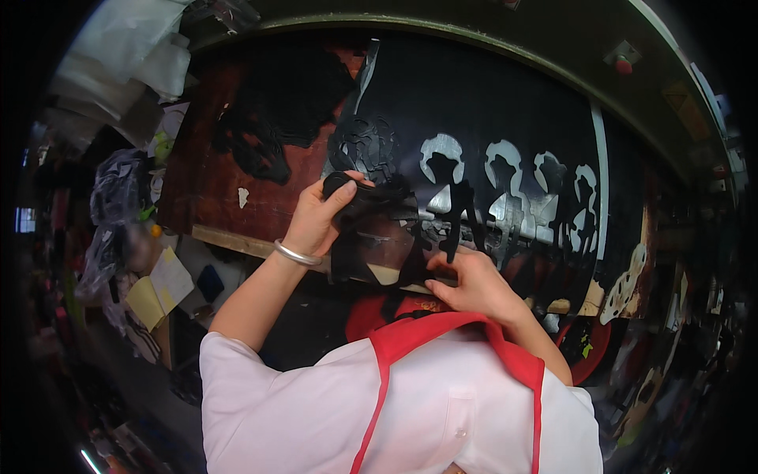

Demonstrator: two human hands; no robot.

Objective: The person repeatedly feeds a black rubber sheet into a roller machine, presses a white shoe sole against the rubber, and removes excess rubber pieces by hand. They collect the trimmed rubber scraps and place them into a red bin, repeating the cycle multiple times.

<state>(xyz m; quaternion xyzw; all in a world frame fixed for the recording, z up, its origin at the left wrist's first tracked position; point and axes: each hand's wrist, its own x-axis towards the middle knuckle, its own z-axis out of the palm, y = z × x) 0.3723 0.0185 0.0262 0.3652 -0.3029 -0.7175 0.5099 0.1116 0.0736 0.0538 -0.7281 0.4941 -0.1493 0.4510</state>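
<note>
My left hand [321, 212] is closed on a small stack of black cut pieces [339, 183], thumb on top, at the near left of a black sheet. From it, thin black sheet material [387, 213] hangs towards my right. My right hand [466, 284] is curled at the table's front edge, its thumb and forefinger at the edge of the hanging black material; the exact contact is hard to see. Just beyond my hands, a row of curved cut-out openings [442, 146] runs across the black sheet [489, 95], with pale surface showing through. Several tangled black pieces [367, 146] lie beyond my left hand.
A heap of black material [284, 103] lies on the reddish-brown tabletop [209, 186]. Dark machine framework [521, 47] spans the far side, with a red knob [624, 67]. Clear plastic bags [118, 189] and yellow paper [146, 302] are at left; a red tub [592, 351] is below right.
</note>
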